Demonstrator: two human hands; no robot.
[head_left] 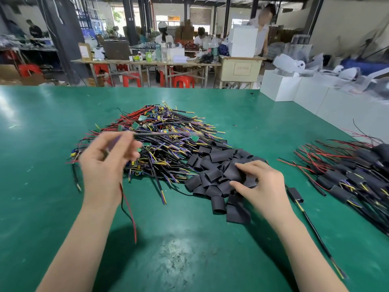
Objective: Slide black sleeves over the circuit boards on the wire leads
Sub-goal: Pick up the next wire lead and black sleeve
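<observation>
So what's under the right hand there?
The right hand rests on the pile of black sleeves, fingertips touching one. The green table beneath the pile is covered.

Open green bench [189,245] is found along the near edge and at far left. The centre is occupied by a tangled wire-lead pile [160,140], with a heap of black sleeves [219,173] touching its right side. Passage to the right is narrowed by one sleeved lead [299,199] and a finished bundle [347,173]. White boxes [280,87] block the far right edge.
</observation>
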